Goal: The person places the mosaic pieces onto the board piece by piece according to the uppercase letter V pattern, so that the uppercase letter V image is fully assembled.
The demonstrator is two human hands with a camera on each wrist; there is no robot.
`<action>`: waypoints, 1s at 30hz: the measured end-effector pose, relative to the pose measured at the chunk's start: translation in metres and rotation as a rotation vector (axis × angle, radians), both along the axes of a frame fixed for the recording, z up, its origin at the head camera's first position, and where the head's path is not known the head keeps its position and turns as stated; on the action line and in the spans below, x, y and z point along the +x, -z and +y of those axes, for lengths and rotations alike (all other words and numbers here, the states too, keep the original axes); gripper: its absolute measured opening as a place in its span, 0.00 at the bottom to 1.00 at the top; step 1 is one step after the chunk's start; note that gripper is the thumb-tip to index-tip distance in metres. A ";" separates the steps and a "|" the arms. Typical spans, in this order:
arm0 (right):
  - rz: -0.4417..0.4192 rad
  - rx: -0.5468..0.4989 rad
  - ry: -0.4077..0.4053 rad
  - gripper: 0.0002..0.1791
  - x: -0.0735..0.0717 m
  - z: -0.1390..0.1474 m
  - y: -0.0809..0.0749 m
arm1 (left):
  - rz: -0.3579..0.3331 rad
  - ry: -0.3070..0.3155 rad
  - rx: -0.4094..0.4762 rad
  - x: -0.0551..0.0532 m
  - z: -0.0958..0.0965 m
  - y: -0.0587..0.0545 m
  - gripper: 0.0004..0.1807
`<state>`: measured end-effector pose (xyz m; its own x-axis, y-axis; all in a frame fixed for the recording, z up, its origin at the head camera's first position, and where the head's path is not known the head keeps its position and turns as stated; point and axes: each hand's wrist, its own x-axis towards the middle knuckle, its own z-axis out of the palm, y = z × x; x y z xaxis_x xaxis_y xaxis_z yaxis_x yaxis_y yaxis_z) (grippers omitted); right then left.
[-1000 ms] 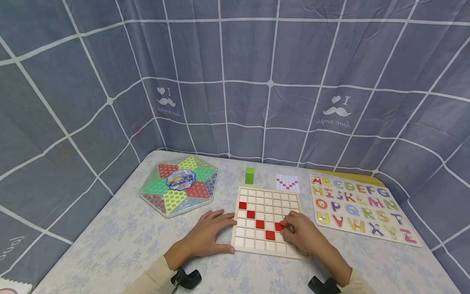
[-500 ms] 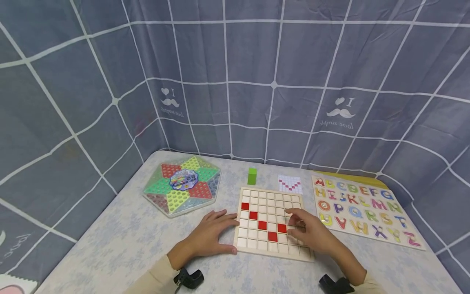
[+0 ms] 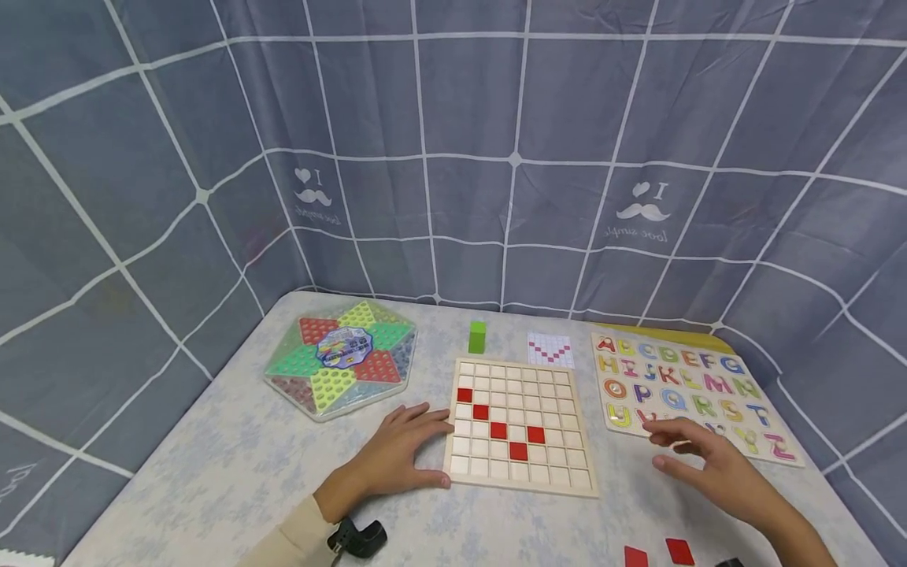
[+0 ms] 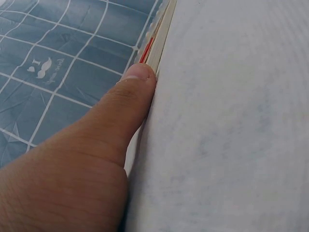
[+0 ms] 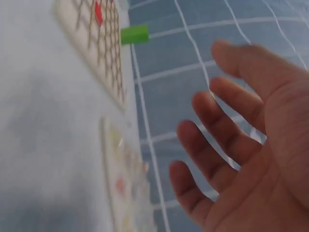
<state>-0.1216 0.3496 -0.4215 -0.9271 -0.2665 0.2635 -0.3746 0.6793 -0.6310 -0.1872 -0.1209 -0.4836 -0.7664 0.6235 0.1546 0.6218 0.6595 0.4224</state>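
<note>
A wooden grid board [image 3: 489, 468] lies on the table in the head view, filled with pale square tiles. Several red tiles [image 3: 498, 431] sit in it, stepping diagonally down to the right, with one a row up beyond the lowest. Fingertips and thumb of my left hand [image 3: 397, 453] rest at the board's left edge; in the left wrist view the thumb [image 4: 137, 72] touches the board's side [image 4: 161, 41]. My right hand [image 3: 716, 468] is in the air right of the board, fingers loosely bent, holding nothing. Two loose red tiles [image 3: 680, 551] lie on the table below it.
Behind the board stand a green block [image 3: 478, 337] and a pattern card [image 3: 549, 350] with a pink V of squares. A hexagonal Chinese checkers set [image 3: 343, 358] lies at left. An alphabet puzzle board [image 3: 673, 394] lies at right, near the right hand. A grey curtain [image 3: 468, 197] hangs behind.
My right hand has let go of the red tile, left it in the board, and moved right, off the board. The left hand has stayed at the board's edge.
</note>
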 end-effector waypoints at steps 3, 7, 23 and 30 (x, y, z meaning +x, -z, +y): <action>-0.104 0.000 0.000 0.27 0.018 0.016 0.008 | 0.009 -0.003 0.001 0.000 -0.001 0.000 0.42; -0.289 0.005 -0.051 0.29 0.031 0.035 0.020 | 0.025 -0.008 0.018 -0.001 -0.003 -0.001 0.42; -0.258 -0.077 -0.369 0.22 0.041 0.063 0.063 | 0.028 -0.005 0.041 -0.002 -0.003 0.000 0.41; -0.253 -0.080 -0.342 0.18 0.046 0.065 0.069 | 0.010 0.001 0.036 -0.002 0.000 0.003 0.41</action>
<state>-0.0758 0.4147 -0.4910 -0.8273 -0.5572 0.0715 -0.3960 0.4882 -0.7778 -0.1889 -0.1210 -0.4870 -0.7639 0.6183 0.1845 0.6269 0.6434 0.4393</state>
